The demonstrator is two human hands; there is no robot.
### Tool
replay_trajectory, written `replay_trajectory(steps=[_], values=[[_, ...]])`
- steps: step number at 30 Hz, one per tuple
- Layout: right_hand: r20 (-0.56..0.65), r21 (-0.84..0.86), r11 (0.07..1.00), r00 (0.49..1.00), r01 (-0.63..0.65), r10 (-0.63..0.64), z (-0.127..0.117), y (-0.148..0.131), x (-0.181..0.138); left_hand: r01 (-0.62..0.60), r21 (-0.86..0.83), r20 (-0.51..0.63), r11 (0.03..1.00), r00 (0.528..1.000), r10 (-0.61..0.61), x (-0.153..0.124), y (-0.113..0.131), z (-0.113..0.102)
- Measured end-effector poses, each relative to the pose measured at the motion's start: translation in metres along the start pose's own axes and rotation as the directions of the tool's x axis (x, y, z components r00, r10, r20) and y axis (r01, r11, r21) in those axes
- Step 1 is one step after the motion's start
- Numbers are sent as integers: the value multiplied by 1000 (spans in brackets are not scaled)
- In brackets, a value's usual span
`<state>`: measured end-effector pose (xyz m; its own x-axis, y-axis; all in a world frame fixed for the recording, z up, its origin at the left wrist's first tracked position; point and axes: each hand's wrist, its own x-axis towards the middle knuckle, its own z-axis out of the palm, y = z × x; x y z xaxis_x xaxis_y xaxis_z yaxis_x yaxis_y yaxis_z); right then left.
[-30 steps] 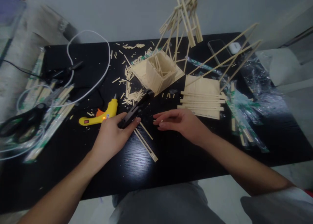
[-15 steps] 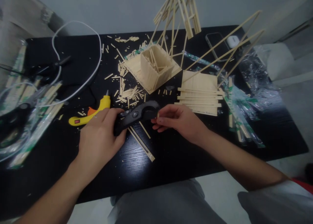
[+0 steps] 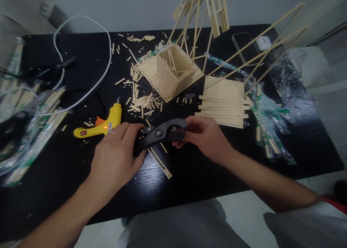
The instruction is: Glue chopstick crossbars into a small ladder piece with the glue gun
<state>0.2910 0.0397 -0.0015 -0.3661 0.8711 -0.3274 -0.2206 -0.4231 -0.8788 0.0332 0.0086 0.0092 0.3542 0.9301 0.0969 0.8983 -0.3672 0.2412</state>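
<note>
My left hand (image 3: 116, 155) is closed round the handle of a black cutter (image 3: 159, 134) held just above the black table (image 3: 81, 175). My right hand (image 3: 204, 136) pinches the cutter's head end with fingers and thumb; whether a stick piece sits between them is hidden. Long thin wooden sticks (image 3: 159, 161) lie on the table under the cutter. A yellow glue gun (image 3: 100, 123) lies left of my left hand, its light glowing orange.
A small open box of wooden sticks (image 3: 173, 74) stands behind the cutter, with cut stick bits (image 3: 141, 99) scattered beside it. A flat stick panel (image 3: 223, 101) lies at right. A tall stick frame (image 3: 206, 9) rises at the back. Scissors, cables and wrapped stick packs crowd the left edge; a phone (image 3: 242, 47) lies far right.
My left hand lifted the cutter and turned it level. My right hand, earlier open and apart on the table, has closed on the cutter's head end.
</note>
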Motion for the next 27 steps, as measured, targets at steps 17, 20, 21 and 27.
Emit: replay_trajectory(steps=[17, 20, 21, 27], values=[[-43, -56, 997, 998, 46, -49, 2, 0, -2, 85, -26, 98, 996, 992, -82, -1, 1, 2], [-37, -41, 997, 997, 63, -65, 2, 1, -2, 72, -21, 85, 997, 994, -70, -1, 2, 2], [-35, -38, 997, 997, 70, -71, 2, 2, -2, 71, -19, 87, 997, 994, -69, -1, 2, 2], [-49, -113, 991, 996, 74, -80, 2, 1, -2, 86, -1, 133, 996, 987, -85, 0, 4, 2]])
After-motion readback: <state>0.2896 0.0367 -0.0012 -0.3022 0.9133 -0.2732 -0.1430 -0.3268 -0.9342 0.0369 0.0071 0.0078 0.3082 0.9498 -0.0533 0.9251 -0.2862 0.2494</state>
